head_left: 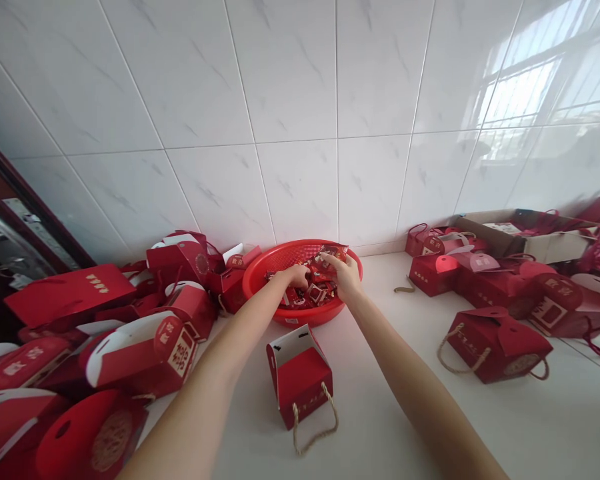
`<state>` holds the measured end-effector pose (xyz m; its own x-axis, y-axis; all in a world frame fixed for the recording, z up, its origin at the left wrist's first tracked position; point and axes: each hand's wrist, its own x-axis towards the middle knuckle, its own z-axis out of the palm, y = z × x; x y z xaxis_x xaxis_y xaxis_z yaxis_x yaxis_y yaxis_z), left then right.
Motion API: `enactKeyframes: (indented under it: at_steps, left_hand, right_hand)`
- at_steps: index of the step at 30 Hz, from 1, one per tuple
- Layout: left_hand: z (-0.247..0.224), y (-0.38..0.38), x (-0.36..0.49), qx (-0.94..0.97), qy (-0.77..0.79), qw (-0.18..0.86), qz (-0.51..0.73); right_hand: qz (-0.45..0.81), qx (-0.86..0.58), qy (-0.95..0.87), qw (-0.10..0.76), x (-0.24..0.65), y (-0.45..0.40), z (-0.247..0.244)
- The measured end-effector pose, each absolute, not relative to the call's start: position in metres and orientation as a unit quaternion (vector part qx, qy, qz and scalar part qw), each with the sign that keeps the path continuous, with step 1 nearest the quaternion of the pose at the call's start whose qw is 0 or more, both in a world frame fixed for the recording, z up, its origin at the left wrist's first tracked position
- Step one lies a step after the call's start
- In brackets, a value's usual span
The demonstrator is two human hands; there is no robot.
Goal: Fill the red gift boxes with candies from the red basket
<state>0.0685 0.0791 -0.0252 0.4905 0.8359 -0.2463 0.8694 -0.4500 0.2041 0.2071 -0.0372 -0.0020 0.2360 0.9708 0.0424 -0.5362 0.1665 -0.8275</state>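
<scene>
A round red plastic basket (253,283) stands against the wall with small wrapped sweets (316,293) in it. My left hand (298,276) reaches in over the sweets, its fingers curled down; whatever they grip is too small to make out. At the basket's right side, my right hand (344,272) pinches a red wrapped packet (336,251). Between my forearms, in front of the basket, sits a red box (303,377) with its top flaps up and a rope handle hanging at the front.
Many red boxes (190,308) crowd the left side, some with raised flaps. To the right are more closed boxes (500,343), a short piece of rope (404,289) and a cardboard carton (565,245). A tiled wall (300,100) rises behind.
</scene>
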Motion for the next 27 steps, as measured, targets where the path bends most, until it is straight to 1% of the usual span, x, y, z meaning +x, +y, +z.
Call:
enactKeyframes:
  at_steps: [4,8,16,21,27]
  left_hand:
    - [-0.025,0.078,0.069,0.849,0.502,0.139,-0.085]
    - [-0.024,0.078,0.068,0.844,0.512,0.139,-0.072]
    - [-0.02,0.079,0.053,0.825,0.535,0.171,0.052]
    - [-0.02,0.086,0.047,0.807,0.555,0.167,0.113]
    - [-0.02,0.084,0.046,0.816,0.55,0.158,0.077]
  right_hand:
    - [0.539,-0.358,-0.305,0.698,0.207,-0.038,-0.001]
    - [0.539,-0.359,-0.306,0.699,0.207,-0.038,-0.001]
    - [0.538,-0.356,-0.305,0.701,0.206,-0.037,-0.003]
    - [0.543,-0.349,-0.304,0.701,0.206,-0.038,-0.003]
    - [0.539,-0.349,-0.297,0.707,0.206,-0.038,-0.002]
